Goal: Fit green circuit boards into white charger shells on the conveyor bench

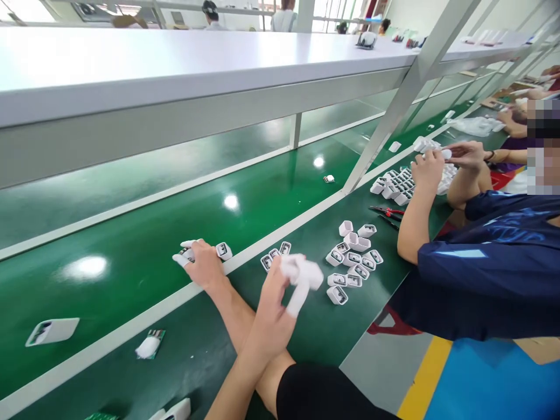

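Note:
My forearms cross, the left over the right. My left hand, with white finger cots, is raised above the bench and closed on a white plastic housing, blurred by motion. My right hand reaches across to the green belt, its cotted fingers closed around another white housing, mostly hidden. Beside that wrist stands an open-ended housing with dark parts inside. Between my hands a few more housings sit on the bench. Right of my left hand is a loose group of similar housings.
A housing lies on the belt; a circuit board with a white dome is nearer me. A metal rail divides belt and bench. An overhead shelf and slanted post stand ahead. Right, a co-worker's hands work near red-handled pliers.

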`<action>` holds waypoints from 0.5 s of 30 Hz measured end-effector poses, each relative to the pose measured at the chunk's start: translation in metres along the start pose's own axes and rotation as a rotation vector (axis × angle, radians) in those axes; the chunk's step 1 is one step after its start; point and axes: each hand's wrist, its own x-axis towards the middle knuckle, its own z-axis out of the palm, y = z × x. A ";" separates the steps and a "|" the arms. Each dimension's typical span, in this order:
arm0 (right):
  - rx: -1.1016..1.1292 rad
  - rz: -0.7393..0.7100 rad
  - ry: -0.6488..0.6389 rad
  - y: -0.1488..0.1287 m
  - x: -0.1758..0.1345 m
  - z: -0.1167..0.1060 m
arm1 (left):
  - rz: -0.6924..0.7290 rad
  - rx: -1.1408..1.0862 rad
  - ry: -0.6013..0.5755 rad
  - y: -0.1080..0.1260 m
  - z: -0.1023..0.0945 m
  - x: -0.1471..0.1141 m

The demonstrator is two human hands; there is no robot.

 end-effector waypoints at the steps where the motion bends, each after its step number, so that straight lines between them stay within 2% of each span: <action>1: 0.048 0.002 0.003 -0.001 0.000 -0.001 | -0.011 -0.083 0.057 0.005 -0.012 -0.027; 4: 0.143 -0.004 -0.004 -0.011 -0.001 -0.005 | -0.064 -0.157 0.308 0.015 -0.045 -0.093; 6: 0.216 -0.033 -0.046 -0.029 -0.005 -0.013 | -0.048 -0.086 0.482 0.022 -0.061 -0.121; 8: 0.333 -0.098 -0.112 -0.056 -0.017 -0.029 | -0.001 -0.041 0.543 0.035 -0.070 -0.138; 9: 0.386 -0.145 -0.133 -0.072 -0.026 -0.041 | 0.037 -0.045 0.507 0.042 -0.072 -0.143; 11: 0.426 -0.283 -0.154 -0.103 -0.048 -0.071 | 0.136 -0.084 0.345 0.056 -0.071 -0.149; 13: 0.419 -0.384 -0.057 -0.127 -0.067 -0.107 | 0.280 -0.129 0.163 0.060 -0.062 -0.151; 15: 0.415 -0.494 0.138 -0.140 -0.078 -0.145 | 0.399 -0.143 0.031 0.051 -0.051 -0.151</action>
